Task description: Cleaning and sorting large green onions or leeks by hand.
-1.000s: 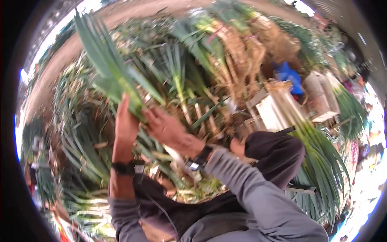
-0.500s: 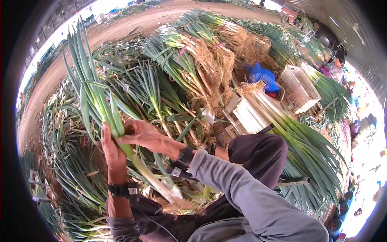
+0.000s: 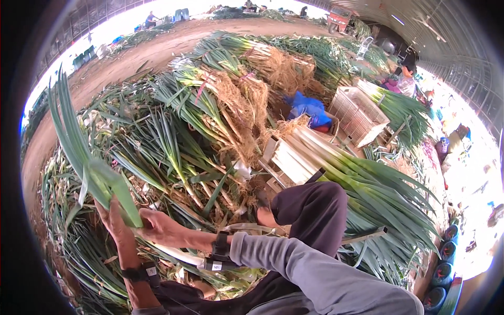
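Note:
My left hand (image 3: 116,224) is closed around a long green onion (image 3: 77,144) at the left, its leaves fanning up and away from me. Close beside it, my right hand (image 3: 167,229) is closed on a broad green leaf (image 3: 123,197) of that onion, which bends down toward my fingers. Below my right wrist shows the white stalk (image 3: 181,255), slanting toward my lap; its root end is hidden behind my forearm. Loose onions with leaves and roots (image 3: 181,176) lie just beyond my hands.
Trimmed onions with white stalks (image 3: 315,157) lie on a low rack to my right. Beyond are rooty bundles (image 3: 236,100), a blue plastic bag (image 3: 310,109) and a pale crate (image 3: 359,115). A person (image 3: 407,81) is at the far right. My bent knee (image 3: 320,205) stands between.
Both hands and the onion have moved left and down in the picture. My right hand now holds a leaf bent downward from the onion. The whole view has also shifted.

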Demonstrator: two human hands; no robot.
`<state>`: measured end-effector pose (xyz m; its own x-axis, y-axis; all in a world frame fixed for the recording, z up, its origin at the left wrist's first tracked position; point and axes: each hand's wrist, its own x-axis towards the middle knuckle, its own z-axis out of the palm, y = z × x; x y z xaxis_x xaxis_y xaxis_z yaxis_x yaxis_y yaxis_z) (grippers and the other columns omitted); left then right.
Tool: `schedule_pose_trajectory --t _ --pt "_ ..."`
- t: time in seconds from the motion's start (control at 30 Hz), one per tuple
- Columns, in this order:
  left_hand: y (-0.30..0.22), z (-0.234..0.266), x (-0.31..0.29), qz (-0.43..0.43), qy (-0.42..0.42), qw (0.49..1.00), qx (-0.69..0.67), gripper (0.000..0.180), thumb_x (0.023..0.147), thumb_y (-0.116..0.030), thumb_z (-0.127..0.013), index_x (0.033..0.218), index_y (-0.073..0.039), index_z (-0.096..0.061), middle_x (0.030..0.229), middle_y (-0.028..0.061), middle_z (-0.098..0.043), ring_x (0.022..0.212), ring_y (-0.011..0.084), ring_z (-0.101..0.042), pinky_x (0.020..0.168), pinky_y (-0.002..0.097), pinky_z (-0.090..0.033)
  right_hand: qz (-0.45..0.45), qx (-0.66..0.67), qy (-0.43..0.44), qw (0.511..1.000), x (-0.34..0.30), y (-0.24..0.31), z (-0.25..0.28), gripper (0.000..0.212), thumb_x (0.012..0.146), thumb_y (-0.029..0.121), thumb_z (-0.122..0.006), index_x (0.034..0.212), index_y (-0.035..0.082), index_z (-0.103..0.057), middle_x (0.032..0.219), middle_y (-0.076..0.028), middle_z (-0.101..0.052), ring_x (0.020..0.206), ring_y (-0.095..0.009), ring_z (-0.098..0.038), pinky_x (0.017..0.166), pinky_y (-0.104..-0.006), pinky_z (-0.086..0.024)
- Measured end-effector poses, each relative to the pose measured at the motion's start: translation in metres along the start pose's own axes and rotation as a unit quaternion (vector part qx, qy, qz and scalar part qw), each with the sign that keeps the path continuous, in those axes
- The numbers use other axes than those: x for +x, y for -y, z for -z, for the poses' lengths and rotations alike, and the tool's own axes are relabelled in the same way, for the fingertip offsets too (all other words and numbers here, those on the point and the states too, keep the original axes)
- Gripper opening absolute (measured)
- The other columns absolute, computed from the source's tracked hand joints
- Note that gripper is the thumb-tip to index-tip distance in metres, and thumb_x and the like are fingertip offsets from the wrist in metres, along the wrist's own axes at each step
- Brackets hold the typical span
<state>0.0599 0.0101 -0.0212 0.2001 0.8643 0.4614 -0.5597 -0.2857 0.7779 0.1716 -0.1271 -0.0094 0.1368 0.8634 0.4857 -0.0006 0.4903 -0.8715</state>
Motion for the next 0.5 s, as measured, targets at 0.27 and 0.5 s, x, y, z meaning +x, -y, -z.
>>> schedule_pose_trajectory --t 0.27,0.5 --pt "-0.011 0.065 0.014 -0.047 -0.177 0.972 0.15 0.05 0.088 -0.016 -0.072 0.133 -0.009 -0.053 0.102 0.002 -0.061 0.083 0.0112 -0.056 0.071 0.0277 -0.047 -0.25 0.16 0.066 0.953 -0.077 -0.004 0.08 0.024 0.095 0.016 -0.061 0.112 0.002 -0.053 0.081 -0.003 -0.056 0.059 -0.014 -0.052 0.051 -0.029 -0.045" --pt "-0.041 0.026 0.024 -0.075 -0.151 0.97 0.178 0.05 0.093 -0.012 -0.064 0.138 0.0 -0.045 0.117 0.0177 -0.06 0.094 0.0243 -0.062 0.079 0.0362 -0.053 -0.447 0.03 0.08 0.89 -0.284 -0.168 0.157 0.037 0.081 0.015 -0.063 0.116 0.003 -0.061 0.086 -0.008 -0.062 0.068 -0.019 -0.056 0.055 -0.0353 -0.045"
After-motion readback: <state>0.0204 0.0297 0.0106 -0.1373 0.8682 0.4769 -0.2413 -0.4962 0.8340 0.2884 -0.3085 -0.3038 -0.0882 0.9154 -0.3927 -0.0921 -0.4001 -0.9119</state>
